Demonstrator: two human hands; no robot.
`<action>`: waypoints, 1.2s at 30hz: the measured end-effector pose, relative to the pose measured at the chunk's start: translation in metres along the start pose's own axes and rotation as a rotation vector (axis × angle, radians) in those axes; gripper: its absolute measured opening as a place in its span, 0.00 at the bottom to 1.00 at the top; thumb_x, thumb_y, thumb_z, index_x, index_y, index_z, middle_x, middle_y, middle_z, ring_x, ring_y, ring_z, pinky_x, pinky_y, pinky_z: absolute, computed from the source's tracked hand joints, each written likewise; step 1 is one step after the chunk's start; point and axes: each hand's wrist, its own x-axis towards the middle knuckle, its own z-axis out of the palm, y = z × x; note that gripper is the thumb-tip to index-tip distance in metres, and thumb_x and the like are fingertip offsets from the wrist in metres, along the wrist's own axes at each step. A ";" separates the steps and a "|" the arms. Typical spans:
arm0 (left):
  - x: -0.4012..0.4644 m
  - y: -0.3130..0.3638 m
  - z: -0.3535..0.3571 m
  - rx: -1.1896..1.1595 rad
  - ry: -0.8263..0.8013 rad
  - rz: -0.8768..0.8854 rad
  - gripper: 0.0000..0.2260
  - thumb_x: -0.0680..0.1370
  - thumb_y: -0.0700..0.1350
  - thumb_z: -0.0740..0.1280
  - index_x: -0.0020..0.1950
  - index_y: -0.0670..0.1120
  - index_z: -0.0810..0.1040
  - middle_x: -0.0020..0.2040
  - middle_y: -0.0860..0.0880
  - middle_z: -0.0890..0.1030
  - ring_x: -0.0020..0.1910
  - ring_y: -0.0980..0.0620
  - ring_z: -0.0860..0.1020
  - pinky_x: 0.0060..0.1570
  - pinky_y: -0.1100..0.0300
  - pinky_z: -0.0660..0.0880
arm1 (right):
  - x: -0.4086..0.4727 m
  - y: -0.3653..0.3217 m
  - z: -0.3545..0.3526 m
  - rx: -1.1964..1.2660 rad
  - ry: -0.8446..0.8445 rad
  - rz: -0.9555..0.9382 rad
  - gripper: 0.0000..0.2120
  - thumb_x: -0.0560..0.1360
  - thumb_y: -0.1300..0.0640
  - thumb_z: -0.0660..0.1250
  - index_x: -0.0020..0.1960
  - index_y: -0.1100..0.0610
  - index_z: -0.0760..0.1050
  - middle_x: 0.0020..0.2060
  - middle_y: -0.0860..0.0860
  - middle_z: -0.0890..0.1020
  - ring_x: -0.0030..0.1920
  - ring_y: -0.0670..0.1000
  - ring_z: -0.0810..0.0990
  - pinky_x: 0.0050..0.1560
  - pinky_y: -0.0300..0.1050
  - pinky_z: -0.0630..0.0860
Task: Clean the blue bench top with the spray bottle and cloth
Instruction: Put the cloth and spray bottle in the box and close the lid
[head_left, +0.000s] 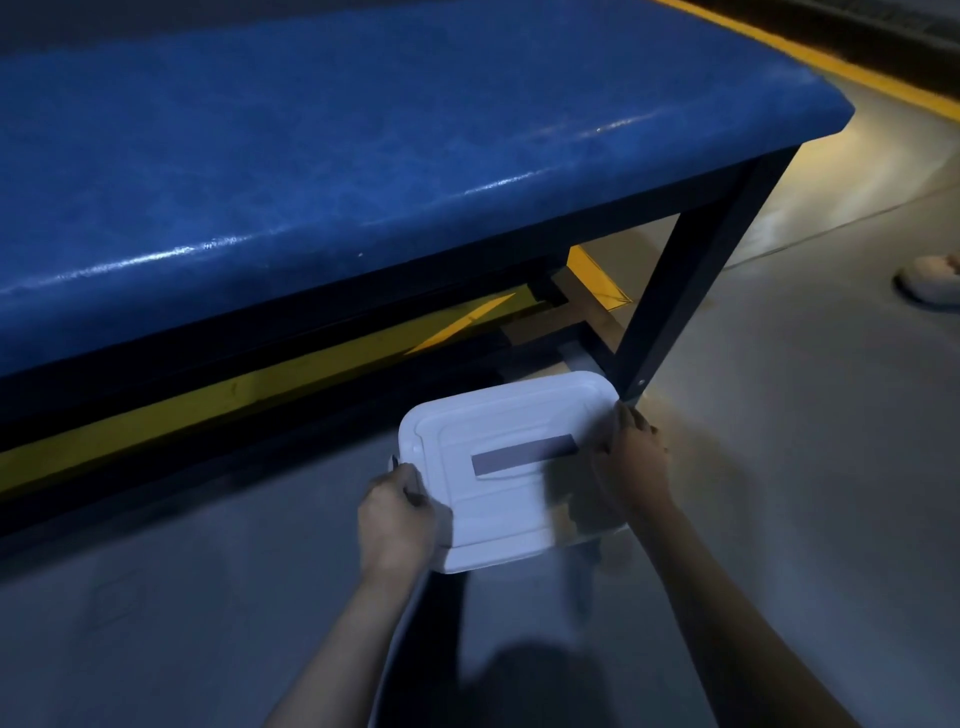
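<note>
currently i see neither spray bottle nor cloth anywhere in frame; the scene is dim and the lower half of the frame is mostly shadow. the blue bench top (337, 156) fills the upper left and centre, its far and left ends cut off by the frame edge. its padded surface shows glossy streaks along the near edge; i cannot tell whether these are moisture or reflection. the dark bench frame (675, 291) descends at centre right.

a white lidded box (498, 478) sits at lower centre, just in front of the bench leg. its lid is closed, so the contents are hidden. a grey strip (524, 455) crosses the lid; whether it is tape or a label is unclear.

my left hand (397, 519) is clasped around the box's left edge, fingers curled under the rim. my right hand (631, 460) grips the right edge, fingertips out of sight beyond the rim. whether the box rests on the floor (779, 415) or is lifted, i cannot tell.

yellow floor markings (597, 280) show beneath the bench. a pale shoe (930, 278) is cut off at the right edge.
</note>
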 end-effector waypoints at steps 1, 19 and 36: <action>0.001 -0.002 0.000 -0.008 0.000 0.006 0.09 0.69 0.31 0.56 0.31 0.42 0.64 0.32 0.46 0.69 0.28 0.52 0.64 0.26 0.62 0.60 | -0.001 0.000 0.001 0.004 0.001 -0.005 0.25 0.74 0.59 0.61 0.70 0.62 0.64 0.66 0.61 0.72 0.62 0.64 0.72 0.61 0.57 0.70; 0.016 -0.013 -0.015 -0.713 -0.239 -0.699 0.25 0.74 0.36 0.69 0.68 0.42 0.64 0.52 0.42 0.78 0.41 0.47 0.76 0.44 0.55 0.75 | 0.031 0.032 -0.009 0.457 -0.035 0.426 0.30 0.71 0.50 0.71 0.67 0.63 0.68 0.57 0.60 0.77 0.56 0.61 0.78 0.53 0.51 0.75; 0.014 -0.003 -0.003 -0.236 -0.090 -0.263 0.12 0.65 0.30 0.59 0.27 0.44 0.62 0.25 0.48 0.64 0.29 0.50 0.60 0.29 0.62 0.57 | 0.024 0.027 0.007 0.317 0.151 0.297 0.20 0.76 0.42 0.61 0.39 0.57 0.76 0.31 0.54 0.79 0.33 0.57 0.76 0.34 0.43 0.69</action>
